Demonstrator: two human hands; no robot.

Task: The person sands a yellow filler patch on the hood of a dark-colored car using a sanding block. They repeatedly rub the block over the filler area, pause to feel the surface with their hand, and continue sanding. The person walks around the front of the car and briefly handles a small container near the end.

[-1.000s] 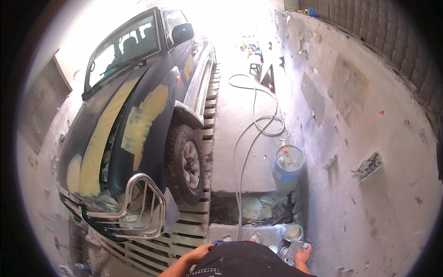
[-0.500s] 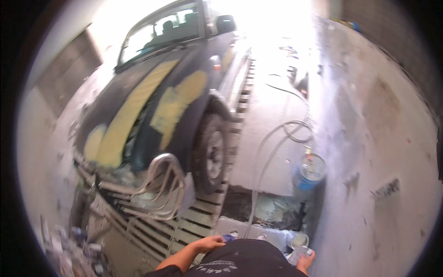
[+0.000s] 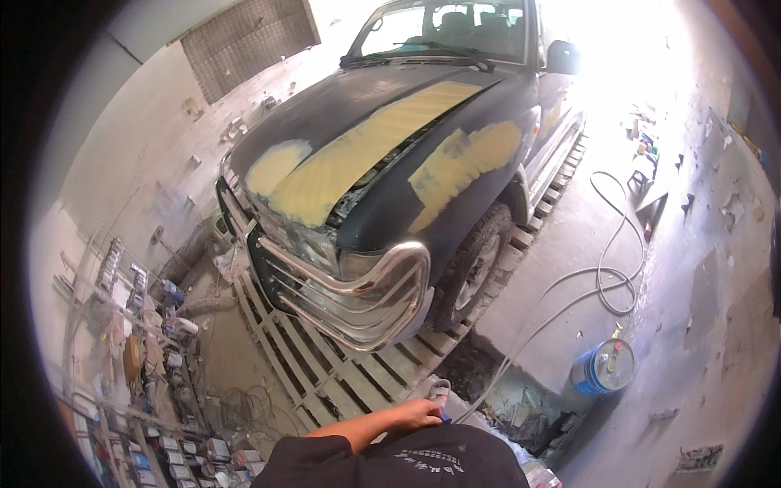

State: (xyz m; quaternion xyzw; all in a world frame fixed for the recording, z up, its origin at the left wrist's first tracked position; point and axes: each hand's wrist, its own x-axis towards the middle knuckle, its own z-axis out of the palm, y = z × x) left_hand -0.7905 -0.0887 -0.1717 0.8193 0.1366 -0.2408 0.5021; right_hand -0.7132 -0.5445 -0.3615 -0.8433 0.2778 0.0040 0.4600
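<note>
My left hand (image 3: 419, 413) is in front of my body at the lower middle, its fingers curled closed around a small dark blue thing (image 3: 445, 417) whose kind is mostly hidden. At the lower edge, right of my dark shirt, part of a pale, shiny thing (image 3: 538, 473) shows; my right hand cannot be made out there. Ahead stands a dark off-road car (image 3: 325, 106) with yellowish filler patches (image 3: 382, 146) on its hood and fender. A chromed tubular guard (image 3: 411, 281) wraps its front corner, a little beyond my left hand.
A slatted metal grate (image 3: 350, 382) runs under the car. A grey hose (image 3: 569, 275) loops along the floor at right, near a blue bucket (image 3: 604, 368) beside the wall. Cluttered shelves (image 3: 154, 390) with tins stand at lower left. A dark pit-like patch (image 3: 521, 398) lies near my feet.
My view has swung left, so the car and bucket sit farther right and the shelves show more. The right hand with its clear pale thing has dropped to the lower edge, mostly out of sight.
</note>
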